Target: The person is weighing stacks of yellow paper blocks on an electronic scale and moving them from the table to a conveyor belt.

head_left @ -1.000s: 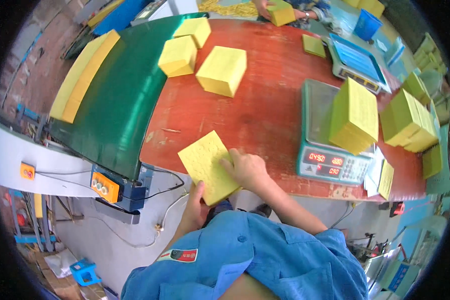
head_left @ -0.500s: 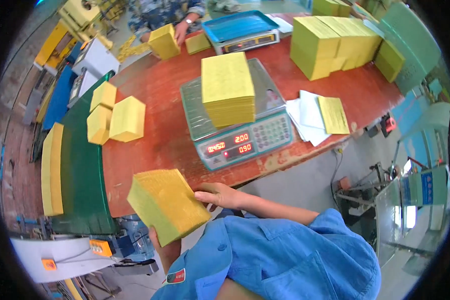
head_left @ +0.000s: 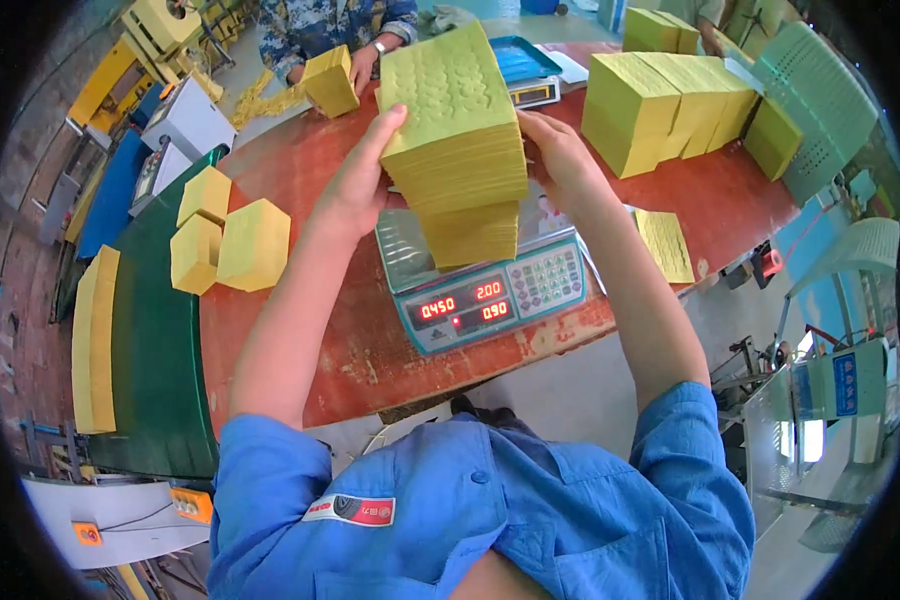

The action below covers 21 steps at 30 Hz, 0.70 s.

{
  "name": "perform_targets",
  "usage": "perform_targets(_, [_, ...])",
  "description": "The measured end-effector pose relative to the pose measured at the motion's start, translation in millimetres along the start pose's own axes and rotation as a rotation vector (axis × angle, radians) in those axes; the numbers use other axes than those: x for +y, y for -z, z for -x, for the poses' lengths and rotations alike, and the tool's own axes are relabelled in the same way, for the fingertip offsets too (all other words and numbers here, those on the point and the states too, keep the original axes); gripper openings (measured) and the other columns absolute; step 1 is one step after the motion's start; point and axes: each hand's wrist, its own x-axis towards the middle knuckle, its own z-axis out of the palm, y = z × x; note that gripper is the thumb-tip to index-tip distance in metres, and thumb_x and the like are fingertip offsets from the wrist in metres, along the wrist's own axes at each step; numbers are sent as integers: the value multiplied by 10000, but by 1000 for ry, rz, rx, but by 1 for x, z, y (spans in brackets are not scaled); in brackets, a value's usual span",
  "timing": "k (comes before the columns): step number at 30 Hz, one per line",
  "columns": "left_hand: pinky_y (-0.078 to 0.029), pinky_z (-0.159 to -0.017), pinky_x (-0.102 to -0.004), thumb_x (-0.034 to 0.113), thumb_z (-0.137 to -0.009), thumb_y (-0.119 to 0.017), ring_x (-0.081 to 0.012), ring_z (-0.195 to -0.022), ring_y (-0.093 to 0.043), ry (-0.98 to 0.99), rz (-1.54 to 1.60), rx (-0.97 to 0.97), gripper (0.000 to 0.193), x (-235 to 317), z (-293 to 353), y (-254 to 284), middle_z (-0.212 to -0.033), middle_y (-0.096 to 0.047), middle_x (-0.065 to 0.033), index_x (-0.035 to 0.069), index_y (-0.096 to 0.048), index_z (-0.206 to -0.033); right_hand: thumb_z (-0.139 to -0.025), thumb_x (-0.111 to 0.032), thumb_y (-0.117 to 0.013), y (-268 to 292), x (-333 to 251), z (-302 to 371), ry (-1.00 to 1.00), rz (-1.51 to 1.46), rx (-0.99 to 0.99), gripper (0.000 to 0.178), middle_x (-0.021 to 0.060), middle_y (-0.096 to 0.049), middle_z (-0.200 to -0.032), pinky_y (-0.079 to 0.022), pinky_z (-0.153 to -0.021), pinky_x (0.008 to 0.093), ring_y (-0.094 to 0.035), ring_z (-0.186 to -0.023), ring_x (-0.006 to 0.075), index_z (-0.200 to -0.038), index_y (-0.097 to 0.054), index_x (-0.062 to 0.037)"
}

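A thick stack of yellow paper [head_left: 452, 130] is gripped between both my hands, over the digital scale. My left hand [head_left: 358, 185] presses its left side with the thumb up by the top edge. On its right side is my right hand [head_left: 562, 160], fingers partly hidden behind the paper. Beneath it, another yellow paper stack [head_left: 473, 235] sits on the pan of the scale [head_left: 490, 305], mostly covered from above. Whether the upper stack touches the lower one, I cannot tell. Red digits glow on the scale's display.
Yellow blocks [head_left: 253, 245] stand at the table's left, more paper stacks [head_left: 660, 110] at the far right. A flat yellow bundle [head_left: 663, 245] lies right of the scale. Across the table, a co-worker's hand [head_left: 362, 68] touches a yellow block [head_left: 330, 82] near a blue-tray scale [head_left: 525, 65].
Both hands have carried the yellow paper stack from near my body at the lower left, up and forward, to above the stack on the scale.
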Motion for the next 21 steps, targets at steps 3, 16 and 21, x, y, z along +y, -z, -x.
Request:
perform_targets(3, [-487,-817,-460,640,-880,-525,-225,-1091,-565,50,-44,67,654,-9,-9,2,-1213,-602,-50,179,-517,-1345,-960,-300,-582,4,16,-7,-61,7,-5,362,32,-670,-1036,-468,-742,265,-612,-862,119,-1201,-637,-36])
perform_targets(16, [-466,-826,-490,722,-855,-470,-278,-1150,-514,52,-200,-46,801,-11,-19,10,-1327,-533,-103,151,-461,-1416,-964,-251,-564,-1,36,2,89,-32,131,369,71,-675,-1072,-479,-800,269,-629,-945,161,-1213,-625,14])
perform_targets(21, [-479,-775,-382,731,-850,-470,-199,-1056,-566,8,-329,18,776,-15,-21,8,-1169,-623,-81,109,-567,-1303,-964,-246,-564,1,46,-2,124,-14,152,390,83,-673,-1119,-486,-845,288,-634,-970,169,-1248,-609,18])
